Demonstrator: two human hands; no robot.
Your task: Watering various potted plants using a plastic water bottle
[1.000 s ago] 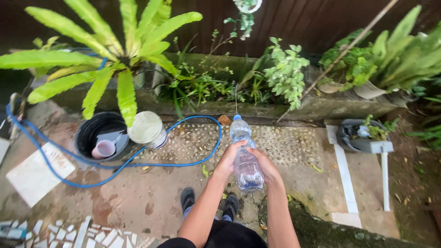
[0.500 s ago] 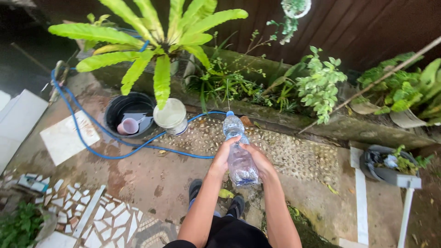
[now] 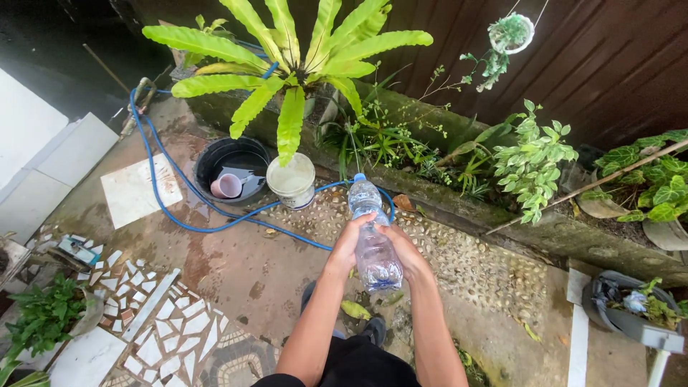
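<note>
Both of my hands hold one clear plastic bottle (image 3: pixel 371 236) with a blue cap, nearly upright in front of me. My left hand (image 3: pixel 351 242) wraps its left side and my right hand (image 3: pixel 401 251) grips its right side. A thin stream of water rises from the cap toward the small plants (image 3: pixel 387 140) along the stone ledge. There is some water in the bottle's lower part. My feet in dark sandals (image 3: pixel 373 330) show below it.
A big fern (image 3: pixel 301 64) spreads above a black tub (image 3: pixel 231 161) holding a pink scoop (image 3: pixel 228 185). A white bucket (image 3: pixel 292 180) stands beside it. A blue hose (image 3: pixel 186 215) loops over the wet paving. A grey pot (image 3: pixel 631 308) sits at right, a hanging pot (image 3: pixel 510 32) above.
The view has swung left and the tub, bucket and fern have shifted right in frame. My hands keep the same hold on the bottle.
</note>
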